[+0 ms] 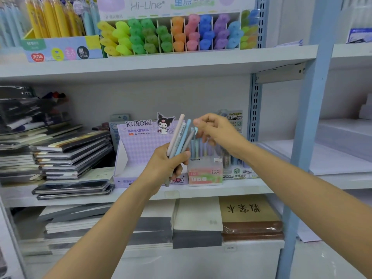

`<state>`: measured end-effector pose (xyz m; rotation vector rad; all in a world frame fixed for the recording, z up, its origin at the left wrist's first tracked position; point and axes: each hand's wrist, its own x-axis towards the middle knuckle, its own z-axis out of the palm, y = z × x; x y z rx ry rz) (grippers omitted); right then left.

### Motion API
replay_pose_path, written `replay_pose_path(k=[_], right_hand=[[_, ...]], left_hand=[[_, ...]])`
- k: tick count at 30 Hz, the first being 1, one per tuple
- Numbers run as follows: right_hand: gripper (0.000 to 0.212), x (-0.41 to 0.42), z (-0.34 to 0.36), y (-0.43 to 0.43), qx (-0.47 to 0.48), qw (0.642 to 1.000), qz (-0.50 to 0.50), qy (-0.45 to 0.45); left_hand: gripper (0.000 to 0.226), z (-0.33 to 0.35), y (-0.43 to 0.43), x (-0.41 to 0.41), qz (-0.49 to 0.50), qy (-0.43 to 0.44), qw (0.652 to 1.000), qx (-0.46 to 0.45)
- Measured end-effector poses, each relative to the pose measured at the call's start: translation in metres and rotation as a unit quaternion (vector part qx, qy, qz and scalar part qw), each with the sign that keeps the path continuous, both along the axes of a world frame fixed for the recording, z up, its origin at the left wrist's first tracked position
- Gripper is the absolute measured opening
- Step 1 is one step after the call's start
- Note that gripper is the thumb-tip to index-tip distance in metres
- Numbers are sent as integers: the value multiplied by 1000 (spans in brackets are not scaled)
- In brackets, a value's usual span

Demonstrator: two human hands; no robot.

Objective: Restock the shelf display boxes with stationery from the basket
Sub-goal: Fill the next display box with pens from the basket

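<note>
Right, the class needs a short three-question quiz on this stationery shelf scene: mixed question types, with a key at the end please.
1. True or false: the left grip holds a bundle of pastel pens.
2. Which stands immediately right of the purple cardboard Kuromi display box? A) clear plastic Fruit Soda box B) red metal tin C) glass jar
3. What does the right grip pinch?
Key: 1 true; 2 A; 3 the top of one pen in the bundle.

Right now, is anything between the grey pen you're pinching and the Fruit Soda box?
Nothing visible. The right hand pinches the grey pen at its top, in the bundle the left hand grips; the Fruit Soda box stands open just below. The pencils already standing inside may leave little room.
</note>
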<state>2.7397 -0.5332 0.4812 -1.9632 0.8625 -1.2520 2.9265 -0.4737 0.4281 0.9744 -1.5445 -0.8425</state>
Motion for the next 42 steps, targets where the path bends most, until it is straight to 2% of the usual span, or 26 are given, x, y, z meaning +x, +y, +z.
replay_pose_path(k=[2,5,9,12,14,15,17,19,21,24,26,28,34,37,39,42], right_hand=[[23,3,0,10,22,998,53,6],[11,1,1,16,21,997,66,-29],[5,-17,7,17,34,987,42,-149],[7,-28,4,18,38,981,34,-186],[10,-34,-1,21,54,985,42,-156],[13,-38,-3,22,62,991,49,-112],[18,-47,-10,26,66,994,76,32],[22,-50,-20,31,52,982,104,149],[26,-46,-29,35,39,982,110,146],[24,-37,-39,40,41,991,122,34],[21,-33,-44,43,47,989,137,19],[19,-28,-51,45,59,984,161,40],[21,-25,-51,49,90,972,202,84],[20,-21,-43,50,36,983,151,97],[25,-14,-33,51,-9,996,88,23],[27,-2,-15,51,-32,995,43,-89]], left_hand=[[12,2,2,-5,-9,-5,1000,-2],[14,3,6,-9,-27,-6,1000,-1],[24,7,12,-4,-41,52,997,37],[26,11,15,-1,-32,111,991,62],[16,13,15,1,-1,141,988,57],[13,15,16,1,20,156,986,52],[19,18,17,1,54,185,980,43],[26,21,19,0,69,215,974,28],[24,23,21,-3,61,244,968,13],[21,21,24,-11,30,272,962,23],[22,18,24,-16,25,281,959,41],[17,15,23,-19,29,278,959,54],[34,11,22,-20,26,230,972,39],[28,11,20,-19,56,184,981,22],[17,11,18,-21,71,153,986,12],[9,11,15,-26,63,116,991,-12]])
